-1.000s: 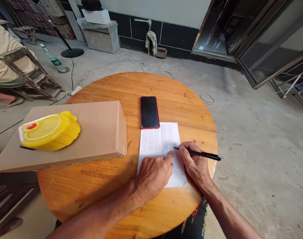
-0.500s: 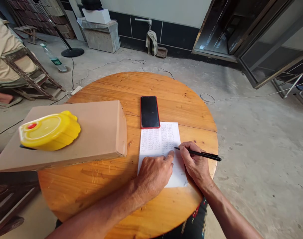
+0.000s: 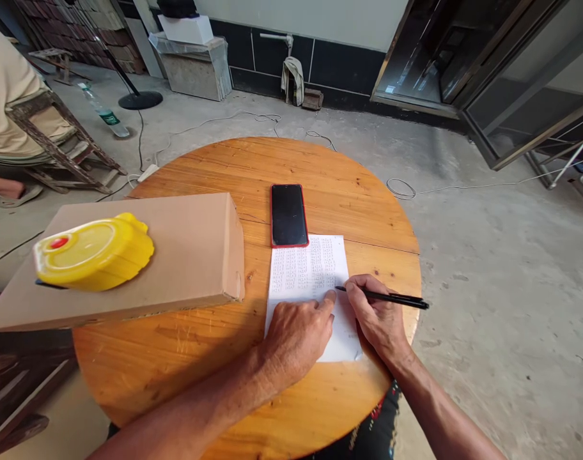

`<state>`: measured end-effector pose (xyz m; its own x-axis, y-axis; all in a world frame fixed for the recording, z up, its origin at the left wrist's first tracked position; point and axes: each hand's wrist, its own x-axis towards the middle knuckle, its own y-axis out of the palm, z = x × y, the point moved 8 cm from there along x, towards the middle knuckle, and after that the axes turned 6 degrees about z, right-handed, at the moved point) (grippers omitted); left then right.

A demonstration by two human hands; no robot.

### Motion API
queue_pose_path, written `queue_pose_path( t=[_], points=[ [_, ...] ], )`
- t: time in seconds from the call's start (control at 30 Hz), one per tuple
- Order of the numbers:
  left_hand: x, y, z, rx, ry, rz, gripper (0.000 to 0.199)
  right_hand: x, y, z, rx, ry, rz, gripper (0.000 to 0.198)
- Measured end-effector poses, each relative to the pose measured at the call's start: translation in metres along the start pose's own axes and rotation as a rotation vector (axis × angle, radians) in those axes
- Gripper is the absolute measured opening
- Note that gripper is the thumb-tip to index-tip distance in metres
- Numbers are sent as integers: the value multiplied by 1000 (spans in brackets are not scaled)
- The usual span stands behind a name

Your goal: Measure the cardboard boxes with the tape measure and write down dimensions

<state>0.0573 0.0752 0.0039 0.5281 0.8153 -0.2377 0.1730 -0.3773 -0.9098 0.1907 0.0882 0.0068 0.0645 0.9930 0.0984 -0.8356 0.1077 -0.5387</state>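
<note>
A sheet of white paper [image 3: 282, 297] lies on the round wooden table, its upper half covered in columns of small handwritten figures. My right hand [image 3: 378, 314] is closed around a black pen [image 3: 392, 297], whose tip meets the sheet near the end of the lowest written rows. On the paper rests my left hand [image 3: 298, 335], holding nothing, its index finger stretched out close to the pen tip and its other fingers partly bent and hidden. A black phone with a red case [image 3: 289, 215] overlaps the sheet's top edge.
A cardboard box [image 3: 190, 249] takes up the table's [image 3: 358, 211] left side, with a yellow plastic object with a red button [image 3: 94, 252] on it. Beyond are a water bottle [image 3: 104, 112], a wooden chair [image 3: 64, 137] with a seated person, and loose cables on the floor.
The pen tip has shifted very slightly downward on the paper along with my right hand. My left hand stays in place.
</note>
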Motion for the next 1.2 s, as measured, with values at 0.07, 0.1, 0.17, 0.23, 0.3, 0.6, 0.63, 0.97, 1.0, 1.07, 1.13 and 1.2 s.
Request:
queue_pose_path(
  t=[0.07,0.1,0.17,0.23,0.3,0.6,0.63,0.97,1.0,1.07,1.13,1.2],
  points=[
    [0,0,0,10,-4,-3,39,0,-1,-5,116,65,-1,21],
    [-1,0,0,16,-4,-8,39,-1,-2,-7,176,93,-10,23],
    [-1,0,0,25,1,-22,40,-1,-5,-9,267,120,-45,24],
    [-2,0,0,31,5,-36,40,0,-7,-8,323,114,-84,22],
    [-2,0,0,38,4,-42,39,1,-8,-8,360,100,-109,20],
    [-2,1,-1,43,30,-36,36,4,-16,-4,133,-41,-218,18],
    [-2,1,-1,43,38,-35,36,4,-16,-1,78,-79,-227,18],
    [-19,8,-15,154,100,-131,41,3,1,6,-358,-278,-108,37],
    [-21,8,-16,165,104,-139,41,3,2,9,-393,-279,-83,41],
    [-27,9,-18,178,115,-154,39,2,7,15,-477,-278,-29,49],
    [-35,9,-19,183,129,-162,36,1,11,21,-542,-277,8,51],
    [-45,10,-18,177,134,-166,34,1,13,25,-569,-279,14,48]
  ],
)
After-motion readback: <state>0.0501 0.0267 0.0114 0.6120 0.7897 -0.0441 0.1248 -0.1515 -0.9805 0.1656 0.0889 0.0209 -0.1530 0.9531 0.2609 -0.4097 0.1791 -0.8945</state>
